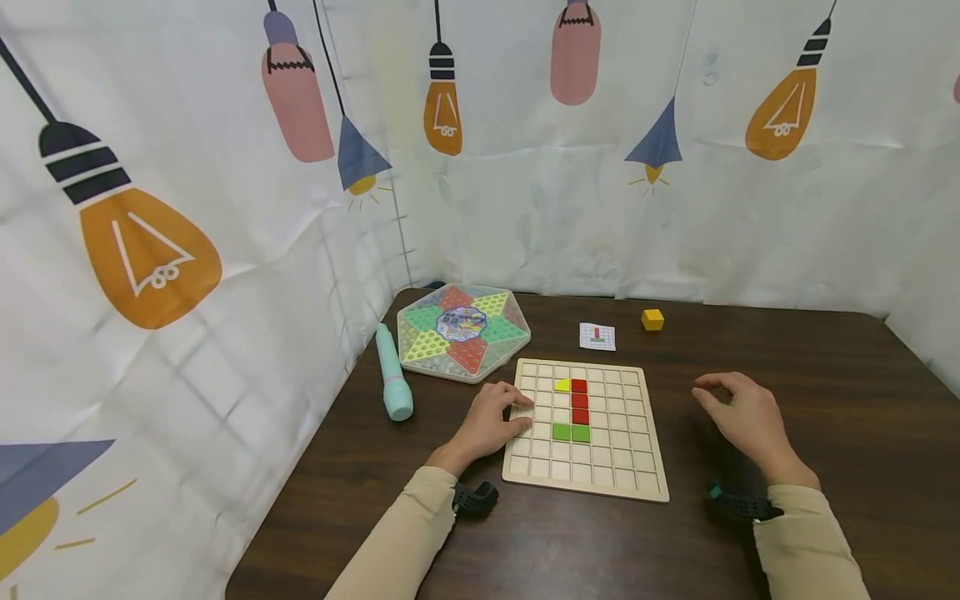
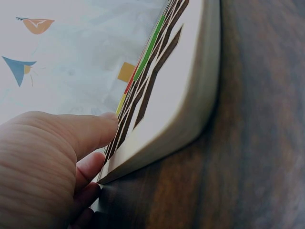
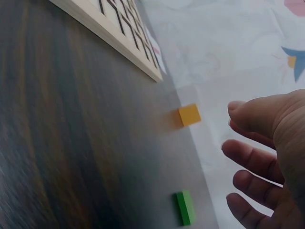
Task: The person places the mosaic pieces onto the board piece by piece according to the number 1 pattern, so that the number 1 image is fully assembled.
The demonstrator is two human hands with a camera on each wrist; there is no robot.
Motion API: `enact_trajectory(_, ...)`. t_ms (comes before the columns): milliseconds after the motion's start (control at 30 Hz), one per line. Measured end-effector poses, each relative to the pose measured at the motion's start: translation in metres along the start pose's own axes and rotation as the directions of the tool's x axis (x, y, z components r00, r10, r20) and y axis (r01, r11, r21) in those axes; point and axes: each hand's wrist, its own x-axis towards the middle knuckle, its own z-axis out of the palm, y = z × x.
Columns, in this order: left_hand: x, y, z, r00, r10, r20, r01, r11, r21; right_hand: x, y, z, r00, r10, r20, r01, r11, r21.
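A pale wooden grid board (image 1: 618, 457) lies on the dark table. On its squares are red pieces (image 1: 580, 401), two green pieces (image 1: 561, 432) and a yellow piece (image 1: 562, 385) with a slanted side. My left hand (image 1: 486, 421) rests at the board's left edge, its thumb (image 2: 95, 130) and fingertips touching it. To the right of the board, my right hand (image 1: 746, 417) is held above the table with loosely bent fingers and nothing between them. A yellow cube (image 1: 652, 320) stands beyond the board. The right wrist view also shows a green block (image 3: 185, 208).
A small printed card (image 1: 597, 337) lies behind the board. At the back left is a hexagonal star-patterned game box (image 1: 480, 333), with a mint-green bottle-shaped object (image 1: 392, 375) beside it. A patterned white curtain (image 1: 525, 225) hangs behind the table (image 1: 570, 542).
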Motion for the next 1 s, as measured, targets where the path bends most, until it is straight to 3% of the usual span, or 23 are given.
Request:
enact_trajectory(567, 0.0, 0.0, -0.001, 1.0, -0.008, 0.003, 0.008, 1.0, -0.002, 0.0, 0.015, -0.009, 0.995, 0.086, 0.044, -0.083, 0.995, -0.057)
enact_trajectory(767, 0.0, 0.0, 0.0, 1.0, -0.011, 0.004, 0.011, 1.0, -0.004, -0.001, 0.025, -0.016, 0.982, 0.126, 0.143, -0.113, 0.989, -0.098)
enact_trajectory(1000, 0.0, 0.0, 0.0, 1.0, -0.011, 0.009, 0.011, 1.0, -0.005, -0.002, 0.028, -0.022, 0.947, 0.185, 0.264, -0.155, 0.979, -0.131)
